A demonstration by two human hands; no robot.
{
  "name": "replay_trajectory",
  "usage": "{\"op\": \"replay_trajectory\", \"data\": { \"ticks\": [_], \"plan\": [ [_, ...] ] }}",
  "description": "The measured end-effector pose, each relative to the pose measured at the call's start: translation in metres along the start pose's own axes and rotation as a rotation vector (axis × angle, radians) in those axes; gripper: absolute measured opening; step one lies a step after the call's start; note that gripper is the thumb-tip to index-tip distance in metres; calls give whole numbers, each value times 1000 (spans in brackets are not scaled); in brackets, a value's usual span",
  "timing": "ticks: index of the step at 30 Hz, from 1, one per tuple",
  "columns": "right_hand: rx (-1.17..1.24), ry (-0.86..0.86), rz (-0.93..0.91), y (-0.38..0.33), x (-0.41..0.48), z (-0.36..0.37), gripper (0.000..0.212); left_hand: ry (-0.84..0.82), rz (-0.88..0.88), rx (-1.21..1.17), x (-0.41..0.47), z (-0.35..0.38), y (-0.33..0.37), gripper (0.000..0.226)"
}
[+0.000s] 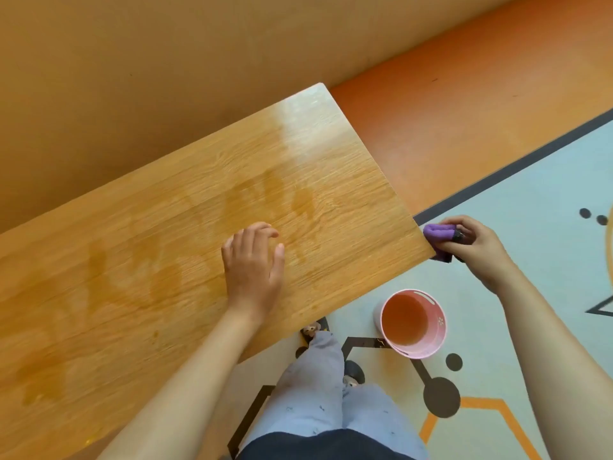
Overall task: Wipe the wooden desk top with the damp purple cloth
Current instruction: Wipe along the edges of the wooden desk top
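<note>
Desk (pixel 139 267): your long axis runs lower left to upper right; damp streaks cross the middle.
Left hand (pixel 253 270): flat on the wood, fingers loosely spread, holding nothing.
Cloth (pixel 439 239): bunched at the desk's right corner edge.
Right hand (pixel 471 247): clamped on the cloth.
Bucket (pixel 413 323): on the floor below.
Risk: the cloth may slip off the corner, dripping on the floor.

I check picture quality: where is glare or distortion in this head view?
Head view: glare whitens the far corner of the desk top; the wide lens stretches both forearms at the lower edge; left hand and purple cloth look sharp.
</note>
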State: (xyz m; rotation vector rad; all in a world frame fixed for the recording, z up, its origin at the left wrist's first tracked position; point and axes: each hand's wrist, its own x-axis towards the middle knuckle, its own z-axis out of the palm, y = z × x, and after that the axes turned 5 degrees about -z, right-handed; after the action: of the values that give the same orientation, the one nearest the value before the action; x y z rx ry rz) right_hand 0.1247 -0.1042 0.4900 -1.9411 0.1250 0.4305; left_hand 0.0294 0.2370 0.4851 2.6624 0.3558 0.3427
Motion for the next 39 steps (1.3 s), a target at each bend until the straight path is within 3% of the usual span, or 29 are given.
{"op": "replay_trajectory", "data": {
  "ticks": [6, 12, 16, 27, 35, 39],
  "plan": [
    [17, -89, 63, -13, 18, -3, 28, -26, -92, 34, 100, 7, -32, 28],
    [42, -78, 146, -9, 24, -2, 29, -108, -7, 75, 183, 24, -28, 33],
    [85, -115, 171, -6, 28, -5, 27, -114, -143, 57, 221, 39, -32, 42],
    [258, -124, 34, -66, 130, 48, 28, -69, -161, 85, 221, 56, -46, 42],
    [182, -159, 132, -37, 69, 15, 28, -39, -172, 50, 222, 58, -48, 43],
    [163, -181, 104, -45, 105, 27, 26, -37, -177, 53, 223, 59, -46, 45]
  ]
}}
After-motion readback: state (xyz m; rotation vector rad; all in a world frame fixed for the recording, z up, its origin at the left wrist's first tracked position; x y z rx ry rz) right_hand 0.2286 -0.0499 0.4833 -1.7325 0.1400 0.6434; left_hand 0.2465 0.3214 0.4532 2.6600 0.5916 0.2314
